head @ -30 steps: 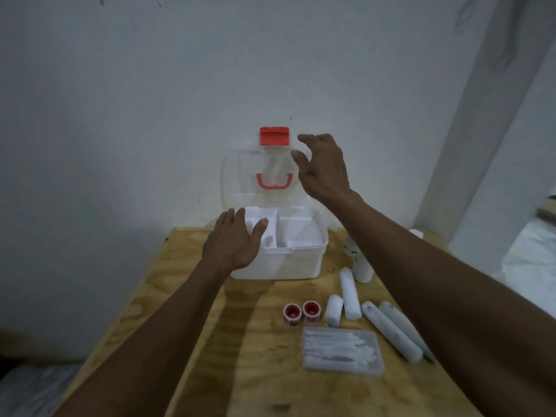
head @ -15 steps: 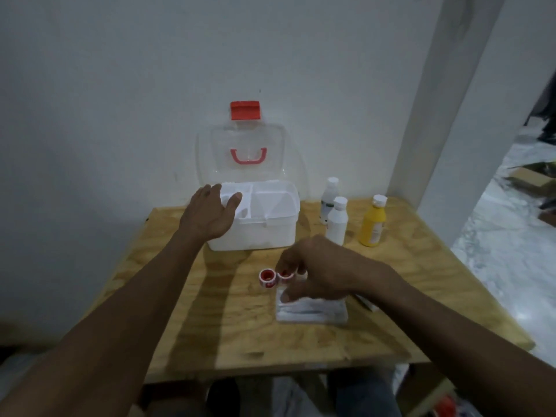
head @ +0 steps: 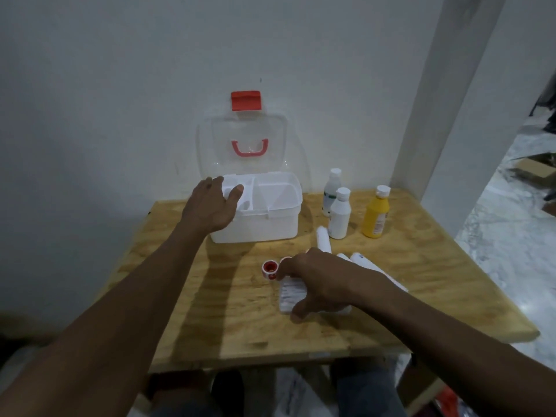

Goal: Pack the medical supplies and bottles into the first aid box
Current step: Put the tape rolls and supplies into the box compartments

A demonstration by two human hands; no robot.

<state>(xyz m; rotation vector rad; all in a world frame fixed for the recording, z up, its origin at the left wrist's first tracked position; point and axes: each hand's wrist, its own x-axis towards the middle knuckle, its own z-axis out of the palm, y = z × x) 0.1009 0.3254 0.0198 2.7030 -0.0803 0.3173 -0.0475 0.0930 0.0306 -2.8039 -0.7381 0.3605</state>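
The white first aid box (head: pixel 282 194) stands at the back of the wooden table (head: pixel 427 266), its clear lid (head: pixel 216 139) with red handle and latch raised against the wall. My left hand (head: pixel 210 209) grips the box's left rim, thumb inside a compartment. My right hand (head: pixel 316 281) lies spread over a flat clear packet (head: pixel 290 291) on the table, thumb at its near edge. A red-and-white tape roll (head: pixel 269 267) sits by my fingertips; a second roll is mostly hidden under them. White bandage rolls (head: pixel 323 239) lie right of the hand.
Two white bottles (head: pixel 340 215) and a yellow bottle (head: pixel 375 216) stand right of the box. A wall rises behind the table and a white pillar (head: pixel 427 115) at its back right. The table's right edge drops to a marble floor (head: pixel 511 251).
My right hand left the lid, came down to the table and now spreads over the packet by the tape rolls. The view pulled back and now shows the bottles. My left hand stays on the box.
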